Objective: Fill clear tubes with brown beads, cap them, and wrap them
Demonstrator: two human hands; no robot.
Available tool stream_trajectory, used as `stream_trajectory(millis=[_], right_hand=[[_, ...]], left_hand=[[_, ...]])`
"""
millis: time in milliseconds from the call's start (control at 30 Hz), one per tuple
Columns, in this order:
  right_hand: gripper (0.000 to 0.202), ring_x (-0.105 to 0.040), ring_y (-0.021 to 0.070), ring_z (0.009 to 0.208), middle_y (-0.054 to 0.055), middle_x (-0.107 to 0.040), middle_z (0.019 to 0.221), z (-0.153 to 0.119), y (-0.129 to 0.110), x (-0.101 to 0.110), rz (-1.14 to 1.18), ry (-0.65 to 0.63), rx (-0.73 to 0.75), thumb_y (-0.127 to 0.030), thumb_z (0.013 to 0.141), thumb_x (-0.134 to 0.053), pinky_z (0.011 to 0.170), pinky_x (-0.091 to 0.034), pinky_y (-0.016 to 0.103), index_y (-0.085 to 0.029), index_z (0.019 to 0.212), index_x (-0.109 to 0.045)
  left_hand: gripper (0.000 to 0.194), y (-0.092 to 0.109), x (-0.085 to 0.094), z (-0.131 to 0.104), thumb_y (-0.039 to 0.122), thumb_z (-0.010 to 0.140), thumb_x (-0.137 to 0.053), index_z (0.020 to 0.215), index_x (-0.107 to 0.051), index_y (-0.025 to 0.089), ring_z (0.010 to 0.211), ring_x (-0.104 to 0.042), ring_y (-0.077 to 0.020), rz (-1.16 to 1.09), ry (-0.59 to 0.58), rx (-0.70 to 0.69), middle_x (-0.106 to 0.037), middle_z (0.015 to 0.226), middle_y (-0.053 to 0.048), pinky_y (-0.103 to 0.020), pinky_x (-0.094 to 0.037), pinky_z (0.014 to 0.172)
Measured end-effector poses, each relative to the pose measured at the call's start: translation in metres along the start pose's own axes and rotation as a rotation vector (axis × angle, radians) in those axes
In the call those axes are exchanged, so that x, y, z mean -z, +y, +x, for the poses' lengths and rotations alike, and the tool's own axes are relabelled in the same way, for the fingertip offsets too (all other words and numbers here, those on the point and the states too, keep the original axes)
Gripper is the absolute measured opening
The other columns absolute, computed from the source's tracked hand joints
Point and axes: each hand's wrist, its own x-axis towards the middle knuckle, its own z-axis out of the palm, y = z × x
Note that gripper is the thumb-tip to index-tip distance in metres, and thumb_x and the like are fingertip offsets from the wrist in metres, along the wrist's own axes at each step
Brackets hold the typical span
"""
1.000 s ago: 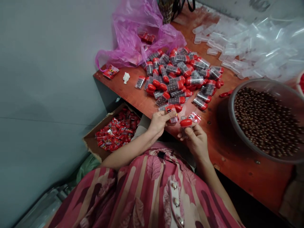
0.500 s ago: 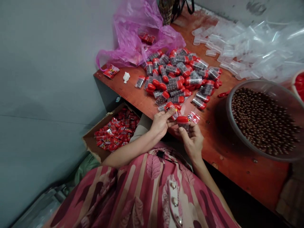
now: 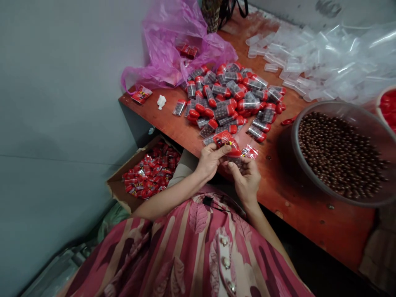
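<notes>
My left hand (image 3: 210, 160) is closed on a red printed wrapper (image 3: 225, 140) at the table's front edge. Close beside it, my right hand (image 3: 246, 177) pinches a small clear container (image 3: 235, 160) of dark balls, whose red cap meets the wrapper. Just behind my right hand, another red wrapper (image 3: 250, 152) lies on the table. Beyond both hands spreads a pile of red-capped containers (image 3: 222, 111) filled with dark balls.
A large tub of brown balls (image 3: 340, 154) stands right on the red table (image 3: 309, 222). Empty clear containers (image 3: 309, 62) are heaped behind it. A pink bag (image 3: 173, 45) lies at the back left. Below left is a box of red packets (image 3: 151, 169).
The red wrapper in my left hand has come over the cap of the container in my right hand. The view has shifted slightly.
</notes>
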Motion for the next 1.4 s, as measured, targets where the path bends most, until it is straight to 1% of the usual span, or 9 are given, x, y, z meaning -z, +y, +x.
stream_trajectory(millis=[67,200,367,567,767,933,1100,1300,1400], right_hand=[[0.030,-0.066,0.0145,0.066,0.000,-0.067,0.079,0.001,-0.001,0.000,-0.009,-0.031,-0.007,-0.034,0.073,-0.072,0.065,-0.056,0.030,-0.022,0.095,-0.057],[0.026,-0.065,0.0139,0.059,-0.001,-0.067,0.075,0.004,-0.006,0.000,0.175,-0.129,-0.127,-0.036,0.075,-0.069,0.058,-0.057,0.029,-0.021,0.091,-0.055],[0.027,-0.064,0.0132,0.062,-0.001,-0.066,0.074,0.005,-0.005,0.001,-0.004,-0.006,0.031,-0.035,0.072,-0.073,0.061,-0.056,0.027,-0.021,0.090,-0.058],[0.027,-0.067,0.0153,0.054,-0.004,-0.065,0.066,0.007,-0.003,0.003,0.387,-0.228,-0.222,-0.037,0.071,-0.073,0.051,-0.057,0.028,-0.021,0.083,-0.054],[0.026,-0.067,0.0139,0.060,-0.002,-0.069,0.073,0.002,-0.009,0.000,0.187,-0.033,-0.049,-0.032,0.072,-0.074,0.061,-0.058,0.029,-0.021,0.089,-0.057],[0.025,-0.067,0.0150,0.058,-0.002,-0.068,0.069,0.004,-0.009,0.000,0.262,-0.139,-0.136,-0.035,0.074,-0.071,0.055,-0.056,0.029,-0.021,0.086,-0.055],[0.030,-0.064,0.0125,0.061,-0.002,-0.067,0.074,0.004,0.002,0.001,0.074,-0.031,-0.013,-0.034,0.070,-0.074,0.060,-0.056,0.027,-0.020,0.090,-0.058],[0.037,-0.066,0.0136,0.053,-0.005,-0.066,0.069,0.004,0.004,-0.001,0.424,-0.118,-0.183,-0.032,0.070,-0.075,0.050,-0.058,0.027,-0.022,0.094,-0.048],[0.036,-0.067,0.0126,0.054,-0.004,-0.068,0.070,0.005,0.000,-0.001,0.391,-0.103,-0.165,-0.030,0.069,-0.076,0.051,-0.058,0.024,-0.021,0.090,-0.049]], left_hand=[[0.032,-0.001,0.002,0.000,0.032,0.055,-0.083,0.071,-0.063,0.013,0.052,-0.057,-0.0071,0.034,-0.006,-0.016,-0.063,0.061,0.003,-0.021,-0.047,0.057],[0.029,-0.001,0.003,0.001,0.030,0.056,-0.083,0.072,-0.066,0.014,0.054,-0.058,-0.0076,0.113,-0.009,-0.033,-0.065,0.064,0.002,-0.020,-0.046,0.056],[0.025,0.002,0.002,0.000,0.030,0.059,-0.080,0.075,-0.068,0.015,0.059,-0.060,-0.0095,0.181,-0.016,-0.059,-0.067,0.067,0.001,-0.021,-0.047,0.058],[0.024,0.003,0.002,-0.003,0.033,0.059,-0.080,0.070,-0.067,0.015,0.053,-0.059,-0.0101,0.245,-0.065,-0.081,-0.066,0.062,0.000,-0.023,-0.047,0.054],[0.028,0.003,0.001,-0.005,0.033,0.058,-0.081,0.061,-0.062,0.012,0.049,-0.055,-0.0080,0.195,-0.058,-0.003,-0.062,0.057,0.001,-0.021,-0.044,0.050],[0.031,0.006,0.000,-0.006,0.037,0.060,-0.079,0.060,-0.061,0.012,0.040,-0.050,-0.0077,0.216,-0.088,0.060,-0.059,0.053,0.001,-0.021,-0.038,0.039],[0.028,0.002,0.004,-0.005,0.032,0.060,-0.080,0.070,-0.066,0.010,0.050,-0.055,-0.0082,0.220,-0.099,0.068,-0.063,0.061,0.000,-0.021,-0.044,0.049],[0.034,-0.003,0.006,-0.012,0.040,0.062,-0.077,0.067,-0.063,0.009,0.037,-0.045,-0.0061,0.228,-0.122,0.155,-0.054,0.049,0.002,-0.021,-0.039,0.038],[0.035,-0.003,0.004,-0.013,0.039,0.060,-0.079,0.066,-0.062,0.009,0.042,-0.050,-0.0071,0.183,-0.088,0.130,-0.057,0.054,0.001,-0.021,-0.042,0.041]])
